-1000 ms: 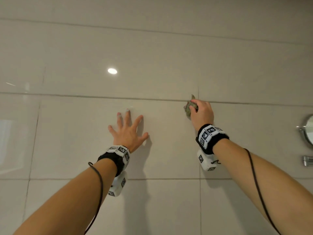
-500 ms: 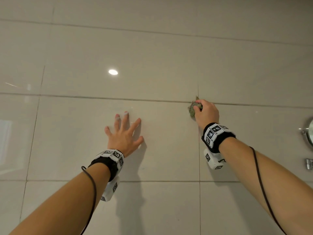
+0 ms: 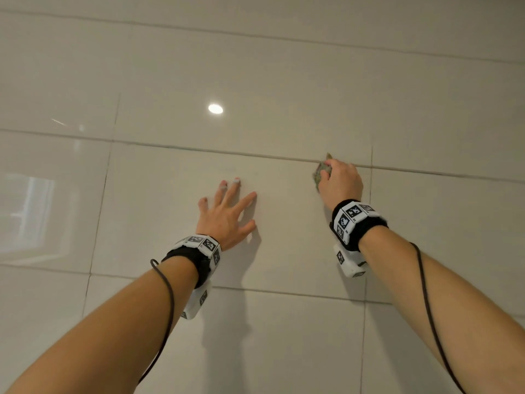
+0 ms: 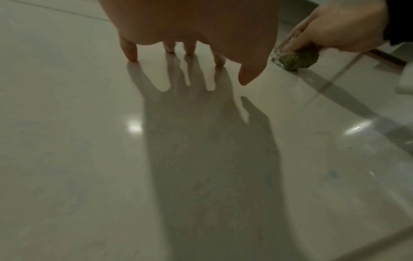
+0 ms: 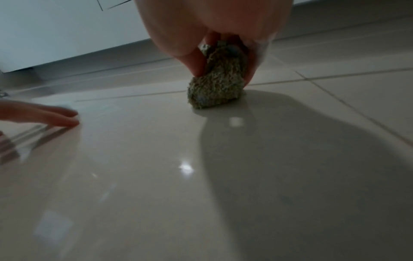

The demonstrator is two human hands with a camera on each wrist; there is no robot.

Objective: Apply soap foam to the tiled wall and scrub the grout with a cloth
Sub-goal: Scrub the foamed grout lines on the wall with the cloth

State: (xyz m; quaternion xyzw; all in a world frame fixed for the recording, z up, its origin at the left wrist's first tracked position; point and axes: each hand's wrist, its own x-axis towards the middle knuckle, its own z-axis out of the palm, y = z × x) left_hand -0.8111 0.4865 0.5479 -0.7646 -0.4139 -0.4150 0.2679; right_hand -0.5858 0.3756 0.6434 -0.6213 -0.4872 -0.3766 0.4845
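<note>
A glossy beige tiled wall [image 3: 270, 81] fills the head view, crossed by thin grout lines [image 3: 199, 150]. My right hand [image 3: 339, 182] grips a bunched green-grey cloth [image 3: 320, 172] and presses it on the wall where a horizontal grout line meets a vertical one. In the right wrist view the cloth [image 5: 218, 83] is pinched between thumb and fingers, its tip on the tile. My left hand [image 3: 227, 214] lies spread against the tile to the left, its fingertips [image 4: 132, 54] touching the wall. White foam sits on two of its fingertips in the head view.
A vertical grout line [image 3: 369, 223] runs just right of my right hand. Another horizontal grout line [image 3: 284, 292] passes below both wrists. A ceiling light's reflection [image 3: 215, 108] shines on the tile above my left hand.
My right hand has slid the cloth leftwards along the horizontal grout line, away from the vertical joint. The left hand stays spread on the tile. The head view has shifted left.
</note>
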